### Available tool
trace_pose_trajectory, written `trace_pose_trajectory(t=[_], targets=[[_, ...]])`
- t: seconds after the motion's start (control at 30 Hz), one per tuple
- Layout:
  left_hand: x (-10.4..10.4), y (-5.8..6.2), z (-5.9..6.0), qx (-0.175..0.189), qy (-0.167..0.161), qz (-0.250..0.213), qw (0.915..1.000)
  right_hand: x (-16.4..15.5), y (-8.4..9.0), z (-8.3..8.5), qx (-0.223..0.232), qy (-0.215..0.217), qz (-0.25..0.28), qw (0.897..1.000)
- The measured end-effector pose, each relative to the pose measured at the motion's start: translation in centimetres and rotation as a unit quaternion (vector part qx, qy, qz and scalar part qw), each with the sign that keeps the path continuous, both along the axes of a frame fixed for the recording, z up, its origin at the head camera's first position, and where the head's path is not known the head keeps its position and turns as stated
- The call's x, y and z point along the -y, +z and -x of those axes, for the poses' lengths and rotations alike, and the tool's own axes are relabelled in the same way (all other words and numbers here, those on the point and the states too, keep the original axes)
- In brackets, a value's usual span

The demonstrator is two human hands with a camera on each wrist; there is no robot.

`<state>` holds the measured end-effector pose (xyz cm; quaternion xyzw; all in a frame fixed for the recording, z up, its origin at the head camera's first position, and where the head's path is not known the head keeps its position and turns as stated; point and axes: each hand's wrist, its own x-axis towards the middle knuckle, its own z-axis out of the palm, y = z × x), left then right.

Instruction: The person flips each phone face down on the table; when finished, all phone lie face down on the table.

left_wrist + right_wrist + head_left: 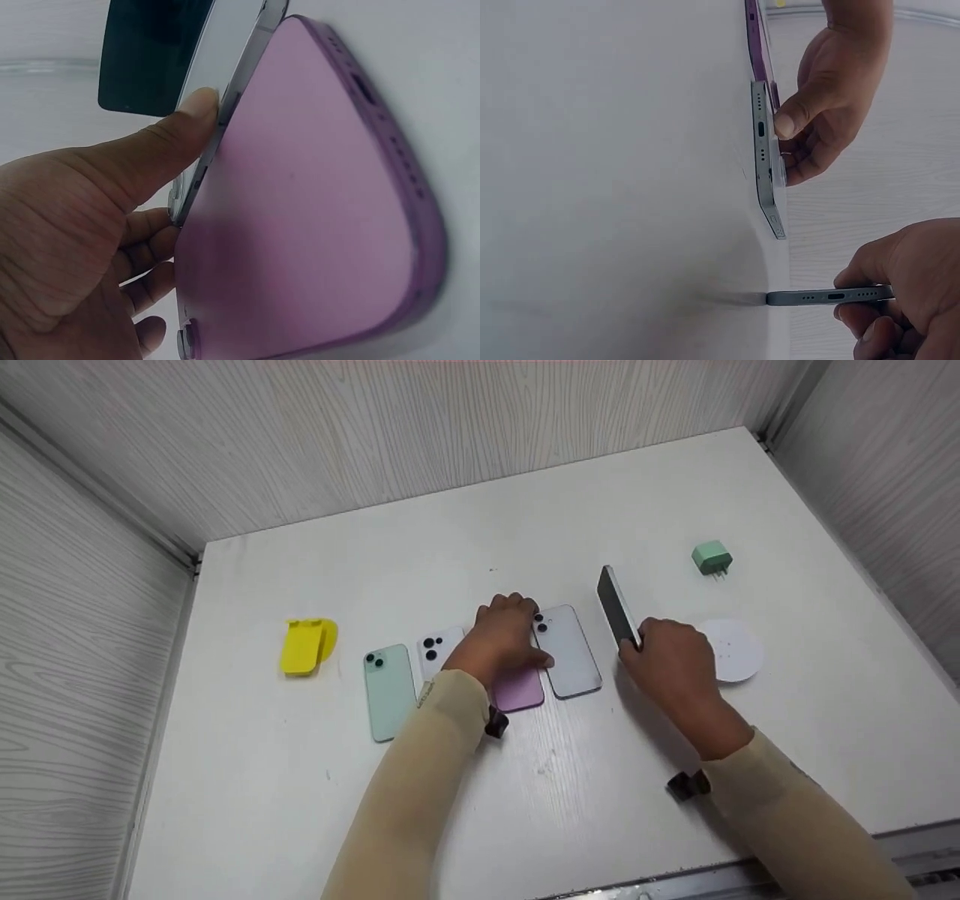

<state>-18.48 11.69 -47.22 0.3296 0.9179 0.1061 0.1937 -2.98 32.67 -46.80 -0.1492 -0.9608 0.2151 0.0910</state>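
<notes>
My left hand reaches over a purple phone to the white phone beside it. Its thumb lies on the near long edge of the white phone, and its bent fingers meet the camera end, as the left wrist view shows. The white phone lies back up. My right hand grips one end of another phone, thumb on one face and fingers on the other. That phone stands on edge, its dark screen turned left. In the right wrist view its port end faces the camera.
Left of the purple phone lie a white phone with several lenses, partly behind my left arm, and a mint green phone. A yellow phone stand is farther left. At right are a white disc and a green plug adapter.
</notes>
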Motion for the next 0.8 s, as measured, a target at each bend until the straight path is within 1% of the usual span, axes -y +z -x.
trace_pose_trajectory(t=[0.23, 0.33, 0.47, 0.57, 0.63, 0.7, 0.73, 0.8], targets=[[0.1, 0.0, 0.1, 0.012, 0.008, -0.003, 0.9999, 0.2, -0.1, -1.4, -0.003, 0.001, -0.004, 1.000], [0.1, 0.0, 0.1, 0.009, 0.006, 0.000, 0.9999, 0.2, -0.1, -1.8, -0.007, 0.005, -0.006, 1.000], [0.1, 0.0, 0.1, 0.011, 0.006, 0.000, 0.9999, 0.2, -0.1, -2.1, -0.015, 0.012, -0.012, 1.000], [-0.1, 0.2, 0.2, 0.018, 0.016, 0.001, 0.9997, 0.3, -0.3, -2.2, -0.018, 0.010, -0.014, 1.000], [-0.5, 0.4, 0.2, 0.015, 0.024, 0.003, 0.9996, 0.4, -0.3, -2.2, -0.018, 0.008, -0.013, 1.000], [-1.3, 0.5, 0.2, 0.002, 0.030, -0.004, 0.9995, 0.4, -0.4, -2.2, -0.018, 0.005, -0.010, 1.000], [-1.9, 0.6, 0.1, -0.006, 0.032, -0.015, 0.9994, 0.4, -0.4, -2.3, -0.018, 0.004, -0.009, 1.000], [-3.2, 0.9, -0.3, -0.005, 0.035, -0.051, 0.9981, 0.3, -0.4, -2.4, -0.017, 0.002, -0.008, 1.000]])
